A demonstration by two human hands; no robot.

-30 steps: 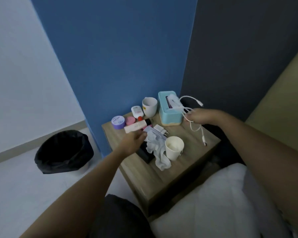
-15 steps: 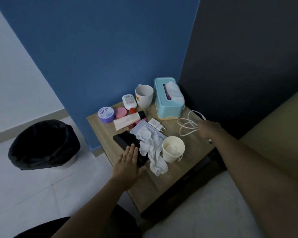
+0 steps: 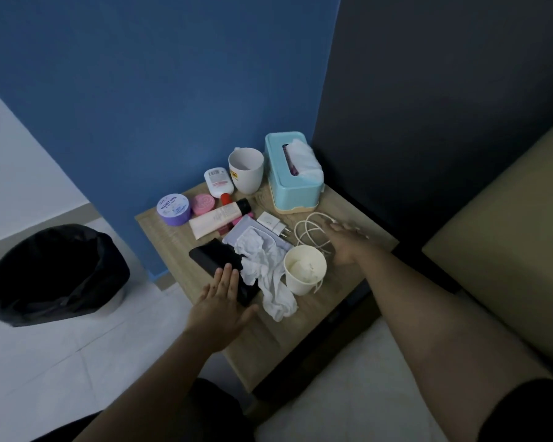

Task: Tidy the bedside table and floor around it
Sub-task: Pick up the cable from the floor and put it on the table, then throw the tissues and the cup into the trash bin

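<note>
- Bare tabletop runs along the near edge, beside the bed.
- Left hand: grip flat open, straight fingertips on the black phone near the left edge.
- Crumpled tissue and paper cup sit between the hands.
- Right hand: grip spread open, lying on the coiled white cable near the right edge.
- Black bin stands on the floor, left.

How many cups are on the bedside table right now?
2. A white mug stands at the back, left of the teal tissue box. A paper cup stands nearer the front, beside the crumpled white tissue. None seems hidden.
</note>
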